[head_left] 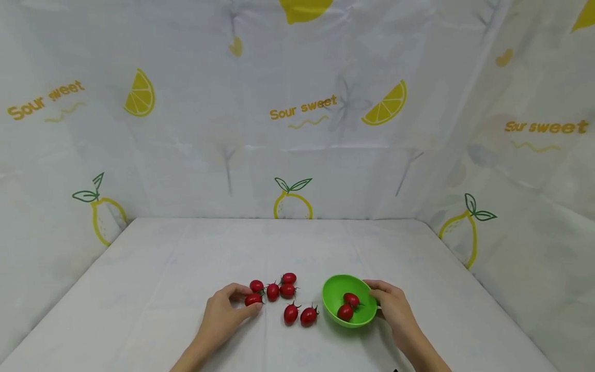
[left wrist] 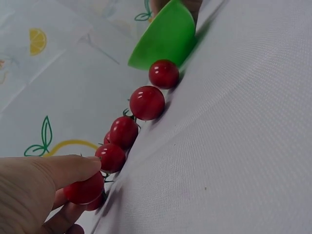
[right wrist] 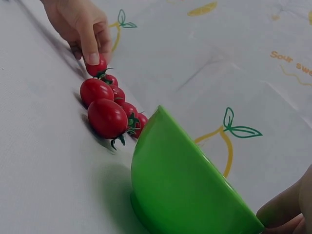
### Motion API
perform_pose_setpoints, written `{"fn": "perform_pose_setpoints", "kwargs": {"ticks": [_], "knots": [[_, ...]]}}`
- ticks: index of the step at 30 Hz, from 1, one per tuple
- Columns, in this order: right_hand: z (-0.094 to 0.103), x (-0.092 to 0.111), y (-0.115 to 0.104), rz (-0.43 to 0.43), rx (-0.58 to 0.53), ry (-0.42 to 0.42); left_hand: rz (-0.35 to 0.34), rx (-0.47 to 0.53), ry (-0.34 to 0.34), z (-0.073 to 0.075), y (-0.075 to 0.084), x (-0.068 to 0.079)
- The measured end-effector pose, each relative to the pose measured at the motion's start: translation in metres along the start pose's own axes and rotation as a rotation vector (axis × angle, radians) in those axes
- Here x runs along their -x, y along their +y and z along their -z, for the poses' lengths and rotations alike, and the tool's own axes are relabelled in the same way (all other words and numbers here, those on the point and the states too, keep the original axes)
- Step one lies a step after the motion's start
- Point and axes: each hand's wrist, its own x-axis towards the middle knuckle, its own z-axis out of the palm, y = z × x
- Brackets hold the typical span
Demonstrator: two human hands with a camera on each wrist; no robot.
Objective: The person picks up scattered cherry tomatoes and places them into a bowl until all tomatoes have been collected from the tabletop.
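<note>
My left hand (head_left: 222,316) pinches a red cherry tomato (head_left: 253,299) between thumb and fingers at the left end of a loose group. The same tomato (left wrist: 84,189) shows between the fingertips in the left wrist view. With thumb and fingers, my right hand (head_left: 396,310) grips the right side of a green bowl (head_left: 335,290). Two cherry tomatoes (head_left: 345,312) lie inside it. The right wrist view shows only the outer wall of the bowl (right wrist: 180,180), so its contents are hidden there.
Several more cherry tomatoes (head_left: 273,292) lie on the white cloth (head_left: 186,268) beside the left hand. Two of them, including one tomato (head_left: 309,316) nearest the bowl, sit closer to the front. A lemon-printed sheet (head_left: 209,129) hangs behind and at the sides.
</note>
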Motion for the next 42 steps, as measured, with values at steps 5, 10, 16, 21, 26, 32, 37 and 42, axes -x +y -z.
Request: {"fn": "perform_pose_setpoints", "kwargs": {"ticks": [5,10,16,21,26,32,37,42], "knots": [[0.001,0.001,0.0,-0.006,0.008,0.0,0.012,0.028,0.014,0.0,0.002,0.0],[0.002,0.0,0.001,0.0,0.015,-0.002,0.031,0.049,0.028,0.0,0.004,-0.001],[0.001,0.0,-0.001,0.003,0.006,0.0,0.043,0.05,0.043,0.0,0.006,-0.002],[0.002,0.001,-0.001,-0.003,0.009,0.001,0.045,0.06,0.055,0.0,0.01,0.0],[0.001,0.0,0.0,-0.004,0.014,-0.006,0.037,0.075,0.059,0.0,0.012,0.003],[0.001,0.001,0.0,0.011,0.013,-0.011,0.007,0.125,0.065,-0.003,0.018,0.005],[0.001,0.0,0.001,0.0,0.018,-0.014,-0.02,0.144,0.053,-0.009,0.03,0.008],[0.002,-0.001,0.0,0.003,0.027,-0.021,-0.1,0.205,-0.014,-0.019,0.047,0.009]]}}
